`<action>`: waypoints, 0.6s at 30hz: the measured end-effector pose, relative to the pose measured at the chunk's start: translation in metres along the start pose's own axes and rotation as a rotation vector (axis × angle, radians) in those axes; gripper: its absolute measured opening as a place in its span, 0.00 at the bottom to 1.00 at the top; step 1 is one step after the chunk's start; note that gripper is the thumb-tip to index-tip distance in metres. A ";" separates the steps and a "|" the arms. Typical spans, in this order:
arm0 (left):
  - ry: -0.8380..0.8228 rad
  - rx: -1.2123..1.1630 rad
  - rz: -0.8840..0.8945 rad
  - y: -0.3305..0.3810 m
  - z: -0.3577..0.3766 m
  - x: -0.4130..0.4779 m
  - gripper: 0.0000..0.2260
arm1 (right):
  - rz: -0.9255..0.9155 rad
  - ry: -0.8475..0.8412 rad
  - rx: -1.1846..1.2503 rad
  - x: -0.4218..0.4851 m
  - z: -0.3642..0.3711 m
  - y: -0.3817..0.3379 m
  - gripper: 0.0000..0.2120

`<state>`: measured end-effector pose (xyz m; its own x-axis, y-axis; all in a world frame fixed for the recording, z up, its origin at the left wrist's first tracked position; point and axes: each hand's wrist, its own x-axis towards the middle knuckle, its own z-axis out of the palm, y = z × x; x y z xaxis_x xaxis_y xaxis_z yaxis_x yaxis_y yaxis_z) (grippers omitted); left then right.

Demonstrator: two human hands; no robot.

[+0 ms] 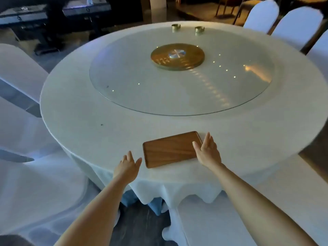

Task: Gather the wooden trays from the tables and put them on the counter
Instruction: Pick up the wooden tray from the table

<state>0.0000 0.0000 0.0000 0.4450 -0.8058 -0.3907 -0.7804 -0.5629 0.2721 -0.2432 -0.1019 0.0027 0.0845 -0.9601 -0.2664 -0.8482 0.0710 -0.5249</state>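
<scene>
- Near table edge: wooden tray (171,149) flat on the tablecloth (88,125), empty.
- Left hand (128,165) open, apart from tray; right hand (208,151) open at its right end.
- Risk: one-sided lift tips the tray; dragging snags cloth.

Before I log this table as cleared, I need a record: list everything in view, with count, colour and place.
wooden tray: one, brown, near table edge, between the hands
round table: one, white cloth
glass turntable: one, clear, table centre
round base: one, gold, under the glass
metal holders: two, gold, far edge
covered chairs: several, white, around the table
dark equipment: left background, unclear
left hand: open, left of tray, apart
right hand: open, at tray's right end
</scene>
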 end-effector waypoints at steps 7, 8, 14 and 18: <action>-0.109 -0.083 -0.120 0.008 0.036 0.053 0.25 | 0.206 0.027 0.144 0.047 0.022 0.010 0.27; -0.128 -0.093 -0.147 0.009 0.038 0.057 0.25 | 0.227 0.030 0.150 0.051 0.025 0.011 0.25; -0.168 -0.057 -0.138 0.015 0.050 0.078 0.25 | 0.247 0.037 0.048 0.067 0.039 0.017 0.22; -0.193 -0.022 -0.105 0.016 0.051 0.082 0.23 | 0.256 0.058 0.049 0.070 0.041 0.018 0.20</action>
<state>0.0015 -0.0656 -0.0720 0.4293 -0.6938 -0.5782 -0.7236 -0.6474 0.2395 -0.2308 -0.1572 -0.0587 -0.1611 -0.9228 -0.3499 -0.8118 0.3255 -0.4848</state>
